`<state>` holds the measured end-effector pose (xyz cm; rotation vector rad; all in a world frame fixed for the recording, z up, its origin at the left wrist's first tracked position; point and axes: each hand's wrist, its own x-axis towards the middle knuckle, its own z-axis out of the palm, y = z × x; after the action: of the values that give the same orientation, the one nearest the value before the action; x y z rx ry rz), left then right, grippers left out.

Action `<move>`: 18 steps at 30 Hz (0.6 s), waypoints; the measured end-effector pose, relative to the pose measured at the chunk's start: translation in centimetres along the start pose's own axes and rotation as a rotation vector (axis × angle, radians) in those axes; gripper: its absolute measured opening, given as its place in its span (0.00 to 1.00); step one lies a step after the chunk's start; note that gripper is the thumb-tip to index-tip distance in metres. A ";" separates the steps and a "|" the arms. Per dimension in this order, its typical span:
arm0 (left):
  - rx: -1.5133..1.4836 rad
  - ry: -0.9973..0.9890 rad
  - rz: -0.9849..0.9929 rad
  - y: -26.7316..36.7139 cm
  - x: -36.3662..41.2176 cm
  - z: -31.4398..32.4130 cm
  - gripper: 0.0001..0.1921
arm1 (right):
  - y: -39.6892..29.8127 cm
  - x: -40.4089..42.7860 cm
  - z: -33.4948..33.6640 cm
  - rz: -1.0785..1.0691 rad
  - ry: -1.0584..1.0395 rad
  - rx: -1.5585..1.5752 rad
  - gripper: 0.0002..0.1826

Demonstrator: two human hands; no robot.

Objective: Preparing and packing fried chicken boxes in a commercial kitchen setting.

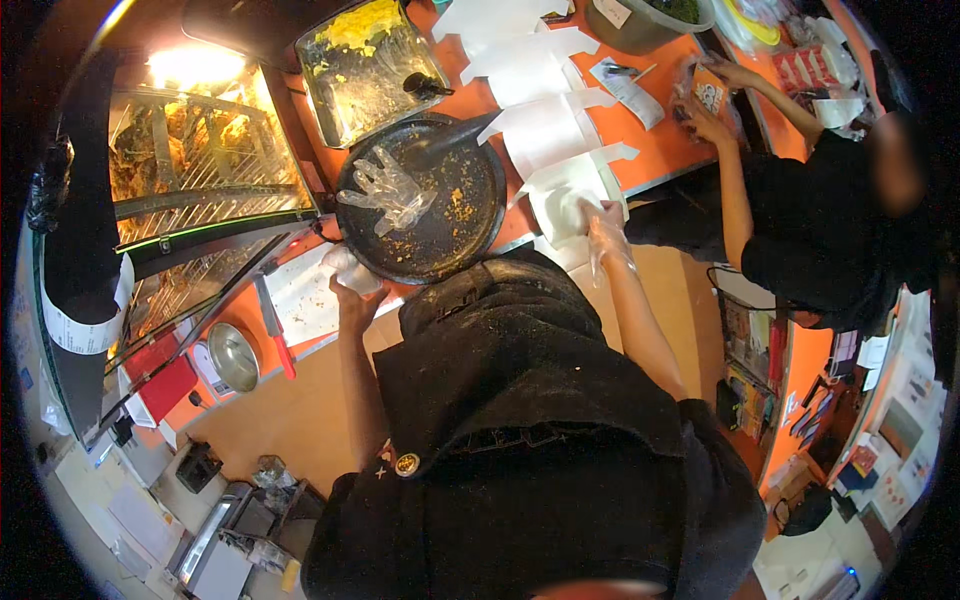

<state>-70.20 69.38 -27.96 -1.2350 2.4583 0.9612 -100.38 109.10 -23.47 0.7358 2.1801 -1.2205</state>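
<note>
My left hand [357, 304] grips a pale, translucent bundle [351, 271] above the white cutting board [304, 291]. What the bundle is made of is unclear. In a clear plastic glove, my right hand [607, 232] reaches over the near side of an open white paper box [559, 196]. Its fingertips blur inside the box, so their grip is hard to make out. Between my hands sits a round black pan [420, 255] with brown crumbs and an empty clear plastic glove [390, 189] lying in it. A red-handled knife [274, 319] rests along the board's left side.
More open white boxes [544, 139] line up behind the first. A metal tray [360, 97] holds yellow food and a black scoop [426, 86]. Left stands a lit glass cabinet [210, 150] with roasted meat, near a steel bowl [233, 357]. At right, a co-worker's hands [709, 120] handle a bagged package.
</note>
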 end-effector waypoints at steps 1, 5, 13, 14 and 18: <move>-0.103 0.131 0.117 -0.3 1.0 1.3 0.64 | 2.8 2.7 0.8 -0.022 0.023 0.131 0.40; -0.223 0.307 0.086 -0.3 0.8 2.7 0.63 | 0.7 1.5 0.1 -0.201 -0.226 -0.389 0.38; -0.565 0.353 -0.073 -2.9 6.3 0.0 0.46 | 4.1 1.2 2.3 -0.724 -0.229 -0.463 0.37; -0.485 0.369 -0.165 -3.3 6.5 -0.3 0.45 | 4.3 1.3 2.3 -0.731 -0.242 -0.464 0.37; -0.435 0.475 -0.160 -1.0 6.5 -0.4 0.46 | 6.3 2.5 2.0 -0.678 -0.439 -0.132 0.34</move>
<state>-73.41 64.55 -31.11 -1.9694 2.4970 1.3309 -97.49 110.64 -29.78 -0.3468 2.1478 -1.3595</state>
